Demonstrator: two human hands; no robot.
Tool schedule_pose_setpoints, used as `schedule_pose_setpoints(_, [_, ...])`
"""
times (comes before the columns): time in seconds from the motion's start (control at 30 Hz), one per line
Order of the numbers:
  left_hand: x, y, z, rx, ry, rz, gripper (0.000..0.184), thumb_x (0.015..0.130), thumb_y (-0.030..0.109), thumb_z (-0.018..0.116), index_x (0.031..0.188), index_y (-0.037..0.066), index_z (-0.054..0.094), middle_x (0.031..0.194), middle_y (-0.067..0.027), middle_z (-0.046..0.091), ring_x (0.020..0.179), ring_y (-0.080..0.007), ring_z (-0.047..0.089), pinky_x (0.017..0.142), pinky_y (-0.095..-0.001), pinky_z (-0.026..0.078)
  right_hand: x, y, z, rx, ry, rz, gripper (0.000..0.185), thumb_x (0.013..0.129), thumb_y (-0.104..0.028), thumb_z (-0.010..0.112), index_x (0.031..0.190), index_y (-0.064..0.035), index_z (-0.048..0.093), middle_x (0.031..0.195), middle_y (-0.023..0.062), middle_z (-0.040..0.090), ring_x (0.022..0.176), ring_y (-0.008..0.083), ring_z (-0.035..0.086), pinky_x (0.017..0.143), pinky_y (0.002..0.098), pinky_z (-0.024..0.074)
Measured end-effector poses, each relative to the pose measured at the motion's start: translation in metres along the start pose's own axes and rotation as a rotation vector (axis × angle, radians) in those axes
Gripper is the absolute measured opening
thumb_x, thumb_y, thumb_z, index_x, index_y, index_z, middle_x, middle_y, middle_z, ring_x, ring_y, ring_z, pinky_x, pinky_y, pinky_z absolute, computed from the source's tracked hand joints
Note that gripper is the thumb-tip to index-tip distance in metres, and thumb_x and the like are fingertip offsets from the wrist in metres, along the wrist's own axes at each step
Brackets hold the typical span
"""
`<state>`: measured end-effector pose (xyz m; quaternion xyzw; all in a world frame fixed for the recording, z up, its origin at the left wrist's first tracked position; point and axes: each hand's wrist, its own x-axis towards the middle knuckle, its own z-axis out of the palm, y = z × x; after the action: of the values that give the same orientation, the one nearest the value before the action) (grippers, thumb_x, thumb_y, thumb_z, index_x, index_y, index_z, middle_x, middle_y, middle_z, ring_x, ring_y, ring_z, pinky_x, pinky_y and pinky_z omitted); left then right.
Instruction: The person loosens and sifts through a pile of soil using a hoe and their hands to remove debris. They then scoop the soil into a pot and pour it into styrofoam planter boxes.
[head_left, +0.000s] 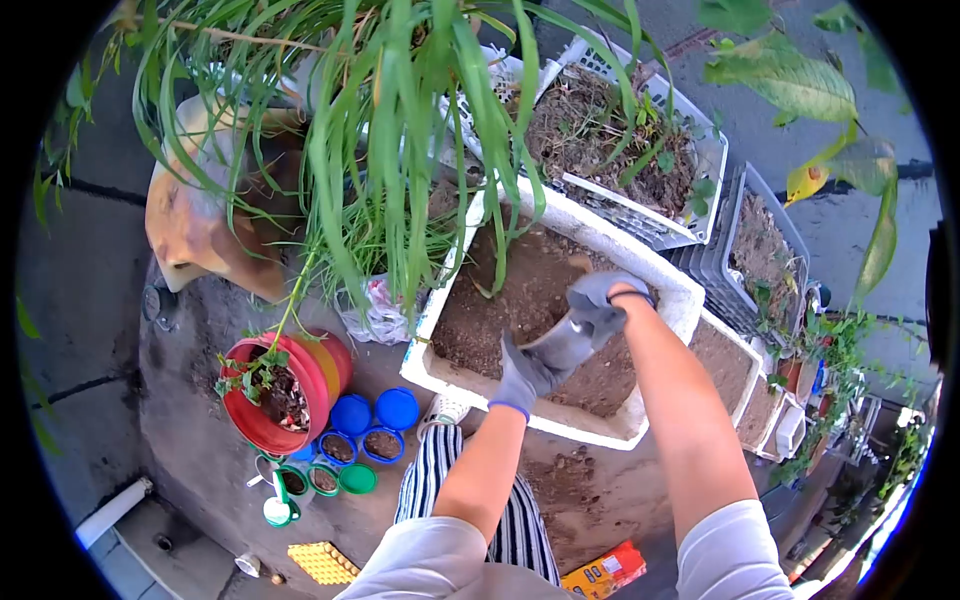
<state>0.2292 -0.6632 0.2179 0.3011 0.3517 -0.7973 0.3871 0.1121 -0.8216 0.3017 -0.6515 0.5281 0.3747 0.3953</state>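
Note:
My left hand [528, 378], in a grey glove with a purple cuff, is curled with its thumb raised. My right hand [600, 303], gloved in grey with a dark cuff, is bent over beside it. Between them is a smooth, rounded grey shape [562, 346], close in colour to the gloves; I cannot tell what it is, and the fingers partly cover it. Both hands are above a white foam box [540, 418] holding loose brown soil [480, 325]. The soil is uneven, and my arms hide part of the box.
Long-leaved plants [400, 130] hang over the box's far left. Behind it stand a white crate [715, 170] and a grey crate [735, 270] with soil. To the left are a red pot [262, 432], blue lids [397, 408], a green lid [357, 479] and a yellow tray [322, 563].

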Motion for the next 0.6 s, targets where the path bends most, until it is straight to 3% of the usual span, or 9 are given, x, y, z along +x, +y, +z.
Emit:
schedule_pose_setpoints(0.07, [-0.015, -0.016, -0.007, -0.040, 0.031, -0.017, 0.095, 0.078, 0.080, 0.023, 0.142, 0.010, 0.027, 0.140, -0.0185, 0.035, 0.124, -0.0388, 0.042, 0.094, -0.0574, 0.042, -0.016, -0.001, 0.012, -0.051, -0.124, -0.028, 0.037, 0.071, -0.030, 0.059, 0.094, -0.0027, 0.068, 0.097, 0.0158, 0.067, 0.085, 0.0244, 0.066, 0.075, 0.0374, 0.0503])
schedule_pose_setpoints(0.17, [-0.024, -0.032, -0.035, -0.219, 0.038, -0.032, 0.095, 0.077, 0.080, 0.024, 0.140, 0.009, 0.032, 0.138, -0.0199, 0.037, 0.122, -0.0388, 0.044, 0.094, -0.0575, 0.043, -0.037, -0.032, 0.014, 0.040, -0.134, 0.040, 0.035, 0.071, -0.027, 0.059, 0.092, -0.0003, 0.068, 0.094, 0.0163, 0.067, 0.084, 0.0238, 0.066, 0.073, 0.0375, 0.0510])
schedule_pose_setpoints(0.23, [-0.028, -0.044, -0.050, -0.407, 0.006, 0.017, 0.095, 0.077, 0.080, 0.024, 0.138, 0.009, 0.034, 0.137, -0.0202, 0.038, 0.122, -0.0388, 0.044, 0.094, -0.0572, 0.043, -0.055, -0.087, 0.005, 0.223, -0.198, 0.289, 0.032, 0.074, -0.031, 0.056, 0.094, -0.0106, 0.069, 0.104, 0.0120, 0.067, 0.088, 0.0278, 0.066, 0.077, 0.0365, 0.0510])
schedule_pose_setpoints(0.27, [-0.029, -0.050, -0.056, -0.587, -0.027, 0.056, 0.095, 0.076, 0.080, 0.025, 0.137, 0.008, 0.036, 0.136, -0.0204, 0.040, 0.122, -0.0387, 0.044, 0.094, -0.0568, 0.043, -0.019, -0.088, 0.026, -0.083, -0.092, 0.089, 0.035, 0.071, -0.029, 0.055, 0.096, -0.0077, 0.068, 0.105, 0.0167, 0.065, 0.089, 0.0318, 0.065, 0.078, 0.0378, 0.0509])
schedule_pose_setpoints(0.3, [-0.030, -0.053, -0.059, -0.597, -0.023, 0.123, 0.093, 0.075, 0.078, 0.026, 0.134, 0.009, 0.041, 0.135, -0.0198, 0.043, 0.122, -0.0386, 0.043, 0.097, -0.0565, 0.039, 0.007, -0.095, 0.041, -0.194, -0.014, 0.003, 0.040, 0.070, -0.031, 0.055, 0.099, -0.0046, 0.066, 0.102, 0.0206, 0.063, 0.091, 0.0348, 0.064, 0.078, 0.0387, 0.0510])
schedule_pose_setpoints(0.4, [-0.022, -0.061, -0.065, -0.666, -0.127, 0.235, 0.086, 0.077, 0.072, 0.034, 0.132, 0.006, 0.040, 0.126, -0.0211, 0.046, 0.116, -0.0401, 0.047, 0.095, -0.0577, 0.042, -0.005, -0.139, 0.034, -0.435, 0.001, -0.098, 0.037, 0.070, -0.027, 0.058, 0.099, -0.0056, 0.068, 0.102, 0.0203, 0.064, 0.091, 0.0332, 0.065, 0.078, 0.0382, 0.0511])
schedule_pose_setpoints(0.53, [-0.026, -0.076, -0.042, -0.700, 0.071, 0.078, 0.083, 0.076, 0.073, 0.034, 0.130, 0.012, 0.044, 0.131, -0.0173, 0.045, 0.122, -0.0368, 0.042, 0.098, -0.0558, 0.036, -0.020, -0.116, 0.025, -0.273, -0.083, 0.070, 0.036, 0.069, -0.025, 0.061, 0.099, -0.0063, 0.068, 0.100, 0.0198, 0.065, 0.090, 0.0305, 0.066, 0.078, 0.0384, 0.0511])
schedule_pose_setpoints(0.6, [-0.033, -0.082, -0.050, -0.683, 0.034, 0.038, 0.080, 0.076, 0.072, 0.037, 0.129, 0.012, 0.045, 0.128, -0.0152, 0.047, 0.117, -0.0353, 0.046, 0.096, -0.0546, 0.038, -0.029, -0.112, 0.029, -0.252, -0.088, 0.090, 0.036, 0.071, -0.026, 0.059, 0.100, -0.0064, 0.069, 0.100, 0.0196, 0.065, 0.093, 0.0308, 0.065, 0.080, 0.0392, 0.0508])
